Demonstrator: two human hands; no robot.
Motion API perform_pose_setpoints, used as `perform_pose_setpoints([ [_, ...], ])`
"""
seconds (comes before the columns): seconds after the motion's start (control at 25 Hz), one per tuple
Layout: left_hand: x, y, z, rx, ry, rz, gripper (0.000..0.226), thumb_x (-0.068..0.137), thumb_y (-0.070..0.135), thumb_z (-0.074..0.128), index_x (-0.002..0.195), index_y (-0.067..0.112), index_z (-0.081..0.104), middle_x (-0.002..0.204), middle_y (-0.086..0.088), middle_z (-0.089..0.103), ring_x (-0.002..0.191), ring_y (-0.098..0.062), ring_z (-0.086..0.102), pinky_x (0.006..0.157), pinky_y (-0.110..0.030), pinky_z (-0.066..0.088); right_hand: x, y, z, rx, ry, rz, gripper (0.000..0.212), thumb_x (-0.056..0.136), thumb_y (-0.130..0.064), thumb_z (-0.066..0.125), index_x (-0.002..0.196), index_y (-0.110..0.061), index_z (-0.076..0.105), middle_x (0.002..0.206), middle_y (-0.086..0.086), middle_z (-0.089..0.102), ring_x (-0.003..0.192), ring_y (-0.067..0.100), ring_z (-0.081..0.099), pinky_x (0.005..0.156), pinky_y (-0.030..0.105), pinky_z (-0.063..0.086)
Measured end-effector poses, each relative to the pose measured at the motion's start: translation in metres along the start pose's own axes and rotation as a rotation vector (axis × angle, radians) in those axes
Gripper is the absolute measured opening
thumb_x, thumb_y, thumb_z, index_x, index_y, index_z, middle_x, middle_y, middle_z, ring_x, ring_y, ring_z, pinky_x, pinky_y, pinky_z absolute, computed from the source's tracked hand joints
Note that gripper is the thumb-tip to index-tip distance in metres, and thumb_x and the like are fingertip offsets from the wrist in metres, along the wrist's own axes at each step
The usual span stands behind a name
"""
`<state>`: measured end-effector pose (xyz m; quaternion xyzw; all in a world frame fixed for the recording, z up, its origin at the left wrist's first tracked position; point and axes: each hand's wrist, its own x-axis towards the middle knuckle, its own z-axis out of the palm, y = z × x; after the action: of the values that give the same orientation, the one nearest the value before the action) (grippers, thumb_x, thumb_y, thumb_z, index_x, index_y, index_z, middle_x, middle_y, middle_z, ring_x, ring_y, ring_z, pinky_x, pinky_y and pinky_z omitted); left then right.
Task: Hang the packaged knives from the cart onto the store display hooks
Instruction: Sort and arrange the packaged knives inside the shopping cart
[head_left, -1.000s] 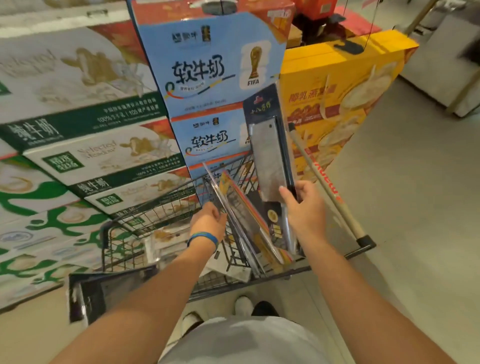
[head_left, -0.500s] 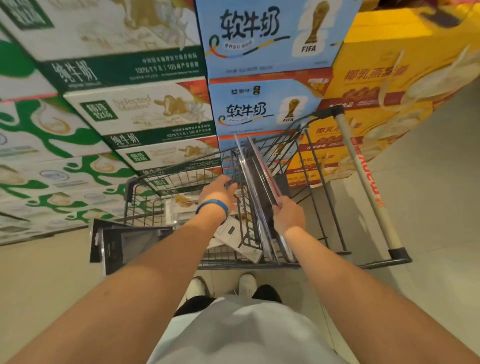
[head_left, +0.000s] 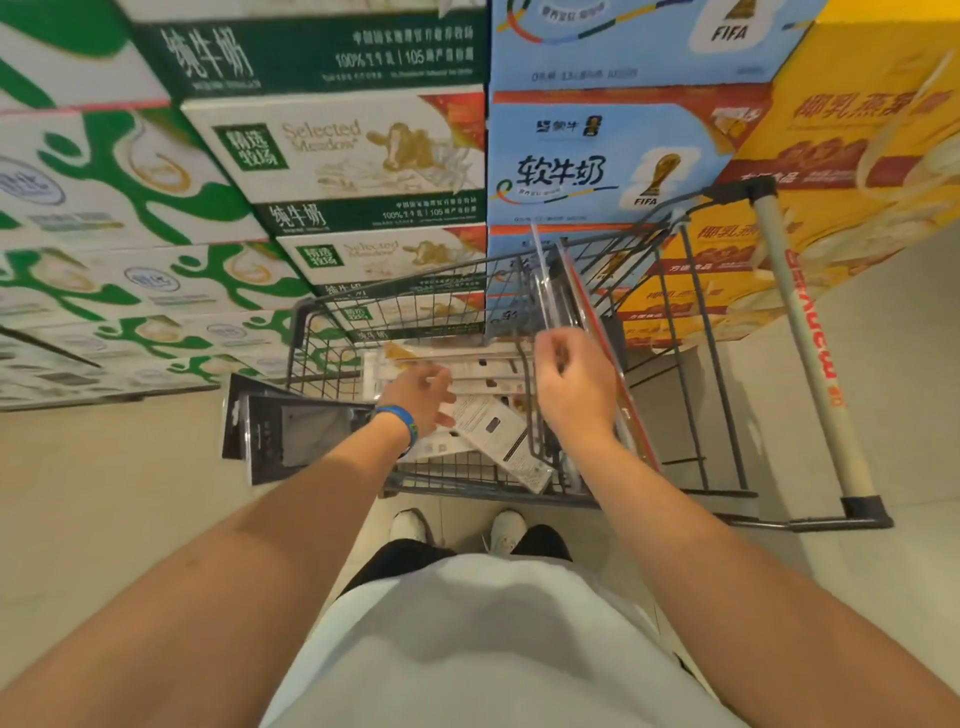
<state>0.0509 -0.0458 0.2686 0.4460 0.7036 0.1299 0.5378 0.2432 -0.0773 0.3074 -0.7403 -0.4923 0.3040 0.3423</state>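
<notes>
Blur hides whether the right hand (head_left: 571, 387), fingers curled, grasps the upright knife packages (head_left: 558, 291) standing along the cart's (head_left: 322, 353) right side. The left hand (head_left: 418, 392), fingers loosely straight and empty, reaches over flat white packages (head_left: 488, 423) on the cart's floor; contact is unclear.

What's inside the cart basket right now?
In the cart basket, white flat packs lie on the bottom and upright packs lean at its right side. The left hand hides part of the pile.
</notes>
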Motion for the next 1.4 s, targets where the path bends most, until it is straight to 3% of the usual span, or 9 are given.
perform_pose_setpoints([
  [0.16, 0.006, -0.057, -0.032, -0.14, 0.01, -0.171, 0.034, 0.102, 0.033, 0.048, 0.127, 0.011, 0.059, 0.092, -0.002, 0.071, 0.064, -0.021, 0.066, 0.059, -0.031, 0.048, -0.024, -0.042, 0.046, -0.008, -0.197, -0.253, 0.022, 0.101, -0.038, 0.05, 0.096, -0.025, 0.067, 0.082, -0.013, 0.064, 0.074, 0.002, 0.06, 0.061, 0.022, 0.049],
  [0.28, 0.011, -0.073, -0.051, -0.209, 0.014, -0.179, 0.034, 0.103, 0.029, 0.049, 0.129, 0.01, 0.059, 0.095, -0.009, 0.071, 0.056, -0.018, 0.062, 0.051, -0.028, 0.044, -0.034, -0.035, 0.083, -0.177, -0.476, -0.109, 0.022, 0.103, -0.039, 0.05, 0.108, -0.026, 0.067, 0.088, -0.013, 0.063, 0.079, 0.008, 0.06, 0.058, 0.026, 0.043],
  [0.4, 0.018, -0.09, -0.066, -0.23, -0.024, -0.19, 0.031, 0.103, 0.022, 0.049, 0.124, 0.004, 0.061, 0.091, -0.009, 0.071, 0.058, -0.016, 0.061, 0.056, -0.027, 0.051, -0.041, -0.005, 0.11, -0.475, -0.633, 0.055, 0.023, 0.104, -0.04, 0.048, 0.114, -0.028, 0.065, 0.108, -0.006, 0.065, 0.101, 0.02, 0.061, 0.071, 0.028, 0.044],
  [0.56, 0.042, -0.124, -0.068, -0.178, -0.14, -0.193, 0.028, 0.102, 0.019, 0.051, 0.119, 0.001, 0.064, 0.084, -0.005, 0.069, 0.067, -0.014, 0.063, 0.053, -0.018, 0.051, -0.037, 0.043, 0.141, -0.662, -0.627, 0.163, 0.034, 0.102, -0.036, 0.047, 0.123, -0.016, 0.065, 0.123, 0.013, 0.063, 0.117, 0.035, 0.055, 0.091, 0.04, 0.046],
  [0.72, 0.049, -0.178, -0.061, 0.416, -0.148, 0.058, 0.031, 0.097, 0.041, 0.052, 0.093, 0.018, 0.073, 0.083, -0.002, 0.074, 0.083, -0.024, 0.067, 0.075, -0.03, 0.054, -0.013, 0.096, 0.182, -0.825, -0.637, 0.298, 0.042, 0.1, -0.036, 0.054, 0.134, -0.012, 0.059, 0.131, 0.017, 0.059, 0.117, 0.036, 0.056, 0.083, 0.035, 0.045],
  [0.84, 0.059, -0.186, -0.05, 0.669, -0.023, 0.081, 0.04, 0.093, 0.05, 0.043, 0.079, 0.019, 0.066, 0.069, -0.001, 0.065, 0.064, -0.026, 0.055, 0.055, -0.028, 0.042, 0.006, 0.136, 0.216, -0.898, -0.676, 0.379, 0.051, 0.099, -0.037, 0.06, 0.141, -0.011, 0.05, 0.137, 0.018, 0.054, 0.123, 0.037, 0.053, 0.086, 0.036, 0.046],
  [0.96, 0.074, -0.183, -0.041, 0.691, 0.027, -0.08, 0.045, 0.09, 0.049, 0.041, 0.07, 0.018, 0.066, 0.054, 0.001, 0.051, 0.048, -0.018, 0.046, 0.044, -0.02, 0.027, 0.031, 0.172, 0.253, -0.863, -0.69, 0.462, 0.074, 0.092, -0.038, 0.072, 0.152, -0.01, 0.038, 0.145, 0.019, 0.048, 0.129, 0.038, 0.05, 0.095, 0.04, 0.049],
  [1.16, 0.077, -0.186, -0.036, 0.651, 0.137, -0.072, 0.045, 0.089, 0.047, 0.042, 0.06, 0.016, 0.059, 0.048, 0.002, 0.049, 0.042, -0.014, 0.044, 0.041, -0.017, 0.024, 0.051, 0.222, 0.291, -0.973, -0.639, 0.479, 0.122, 0.082, -0.044, 0.083, 0.163, -0.015, -0.004, 0.17, 0.018, -0.001, 0.153, 0.042, 0.016, 0.118, 0.056, 0.031],
  [1.4, 0.08, -0.185, -0.033, 0.649, 0.188, -0.046, 0.042, 0.088, 0.048, 0.042, 0.062, 0.017, 0.055, 0.049, 0.003, 0.045, 0.043, -0.013, 0.04, 0.044, -0.017, 0.023, 0.061, 0.25, 0.304, -1.131, -0.626, 0.387, 0.132, 0.077, -0.033, 0.087, 0.161, -0.011, -0.013, 0.167, 0.025, -0.008, 0.152, 0.043, 0.015, 0.118, 0.06, 0.033],
])
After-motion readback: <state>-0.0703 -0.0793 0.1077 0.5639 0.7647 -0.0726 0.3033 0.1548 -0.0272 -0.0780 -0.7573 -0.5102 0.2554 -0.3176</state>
